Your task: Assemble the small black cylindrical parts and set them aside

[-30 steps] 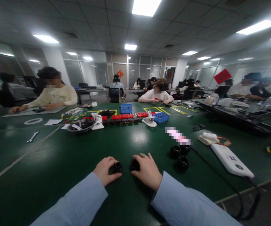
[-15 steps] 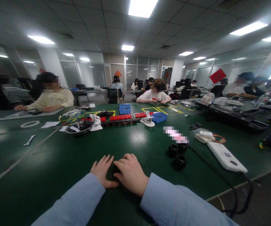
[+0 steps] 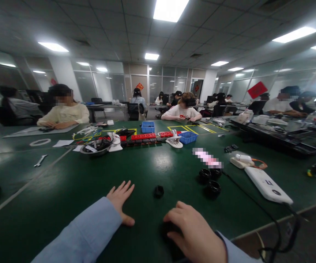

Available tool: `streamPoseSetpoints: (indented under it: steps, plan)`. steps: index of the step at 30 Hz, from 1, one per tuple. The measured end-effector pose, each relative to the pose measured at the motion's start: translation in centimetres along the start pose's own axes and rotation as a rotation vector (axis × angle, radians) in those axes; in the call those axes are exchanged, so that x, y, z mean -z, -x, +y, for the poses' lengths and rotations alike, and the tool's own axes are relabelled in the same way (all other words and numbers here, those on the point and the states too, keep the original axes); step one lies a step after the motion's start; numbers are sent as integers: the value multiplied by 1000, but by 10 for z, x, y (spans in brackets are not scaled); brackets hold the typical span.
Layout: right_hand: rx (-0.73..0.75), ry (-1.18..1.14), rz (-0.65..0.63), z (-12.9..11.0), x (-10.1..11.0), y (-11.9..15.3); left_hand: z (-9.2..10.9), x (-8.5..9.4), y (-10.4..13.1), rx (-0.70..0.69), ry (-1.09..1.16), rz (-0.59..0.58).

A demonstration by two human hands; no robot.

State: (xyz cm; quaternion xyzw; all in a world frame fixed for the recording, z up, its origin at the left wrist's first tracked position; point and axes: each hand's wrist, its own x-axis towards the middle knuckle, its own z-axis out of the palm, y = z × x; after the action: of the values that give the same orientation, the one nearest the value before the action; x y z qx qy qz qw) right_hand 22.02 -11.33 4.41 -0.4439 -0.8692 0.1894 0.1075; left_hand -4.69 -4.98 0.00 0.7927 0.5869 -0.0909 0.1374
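Observation:
My left hand (image 3: 119, 201) rests low over the green table (image 3: 92, 182), fingers stretched out and thumb spread, with nothing in it. My right hand (image 3: 191, 228) is at the lower middle, its fingers curled and the thumb below them. A dark patch lies between and beneath these fingers; whether it is a black part or only shadow is unclear. A small black ring-like part (image 3: 158, 191) sits on the table between the hands, touched by neither. To its right stand three larger black round parts (image 3: 212, 188), grouped closely.
A white power bank (image 3: 267, 185) with a black cable lies at right. Farther back are blue bins (image 3: 188, 137), red power strips (image 3: 143, 136), a white clamp (image 3: 174, 140) and a bowl of cables (image 3: 96, 148). A wrench (image 3: 41, 160) lies left. Co-workers sit across the table.
My right hand has moved right and toward me, away from my left hand. The small black part now shows on the table where the right hand was. My left hand stays nearly in place.

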Motion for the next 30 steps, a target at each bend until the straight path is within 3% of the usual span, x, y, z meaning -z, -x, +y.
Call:
streamPoseSetpoints:
  steps: [4, 9, 12, 15, 18, 22, 30]
  plan:
    - [-150, 42, -20, 35, 7, 50, 5, 1, 0, 26, 8, -4]
    - [-371, 114, 204, 110, 19, 95, 5, 0, 0, 39, 7, 3]
    - [-478, 180, 316, 155, 34, 105, 5, -1, 0, 43, 8, 8]
    - [-551, 237, 323, 187, 53, 94, 6, -1, 0, 44, 4, 12]
    - [-586, 259, 303, 202, 67, 66, 7, 1, 0, 48, 4, 0]
    - [-580, 256, 332, 204, 69, 35, 8, 2, 0, 56, 2, -20]
    - [-570, 225, 417, 205, 55, 41, 11, 6, 2, 63, 16, -41]
